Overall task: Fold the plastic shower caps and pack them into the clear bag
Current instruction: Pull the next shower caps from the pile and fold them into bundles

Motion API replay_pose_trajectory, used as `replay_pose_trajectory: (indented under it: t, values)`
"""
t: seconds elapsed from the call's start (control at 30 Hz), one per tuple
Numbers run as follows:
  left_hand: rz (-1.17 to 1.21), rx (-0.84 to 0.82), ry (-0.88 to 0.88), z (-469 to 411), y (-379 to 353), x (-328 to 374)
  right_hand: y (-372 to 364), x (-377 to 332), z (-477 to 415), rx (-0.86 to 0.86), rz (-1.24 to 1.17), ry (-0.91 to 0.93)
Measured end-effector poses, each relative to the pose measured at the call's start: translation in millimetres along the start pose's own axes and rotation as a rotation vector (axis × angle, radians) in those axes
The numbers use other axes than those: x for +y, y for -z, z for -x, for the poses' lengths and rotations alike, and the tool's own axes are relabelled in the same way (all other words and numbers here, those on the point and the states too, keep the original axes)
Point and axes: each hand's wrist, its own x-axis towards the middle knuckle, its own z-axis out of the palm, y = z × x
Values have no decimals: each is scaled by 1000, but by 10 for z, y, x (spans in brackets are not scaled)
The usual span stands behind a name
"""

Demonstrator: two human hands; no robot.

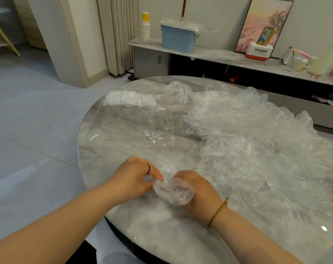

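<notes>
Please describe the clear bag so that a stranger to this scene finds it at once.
Start at the round marble table. On its far left part, beside the big crumpled pile of loose shower caps, lies the clear bag. Unlike the pile, it is flat and smooth, with a small white barcode label.

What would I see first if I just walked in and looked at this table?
Probably the big crinkly heap of clear shower caps covering the right side of the round table. Next, the left hand and right hand at the near edge, both gripping one scrunched shower cap between them. A flat clear bag lies farther back on the left.
</notes>
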Motion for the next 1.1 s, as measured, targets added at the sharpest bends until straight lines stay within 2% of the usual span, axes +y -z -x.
replay_pose_trajectory:
  t: [0.07, 0.13, 0.27, 0.4, 0.6, 0.7, 0.8, 0.87, 0.93, 1.0, 1.1]
  values:
    - [-59, -113, 56, 81, -124, -92, -35, -39, 102, -136, 96, -27]
    - [-24, -175, 122, 133, -190, -125, -39, -58, 161, -127, 126, -72]
    - [169, -226, 222, 181, -200, -103, 63, -128, 155, -158, -75, -188]
    - [262, -66, 361, 121, -224, -42, 60, -176, 28, -221, -86, -466]
    - [367, 175, 501, -21, -351, -107, -143, -108, -80, -40, -389, -770]
    - [324, 194, 542, -49, -382, -107, -183, -51, -92, -27, -401, -826]
    - [151, 222, 561, -49, -350, -46, -193, -31, -85, -52, -359, -805]
    - [-63, 304, 451, -18, -325, -16, -174, -50, -93, -67, -317, -779]
    - [-243, 380, 189, 4, -352, -52, -142, -82, -112, -82, -271, -749]
    - [-362, 328, 7, 12, -406, -85, -124, -108, -122, -105, -228, -710]
    - [-493, 137, -42, 21, -477, -84, -99, -152, -132, -143, -221, -684]
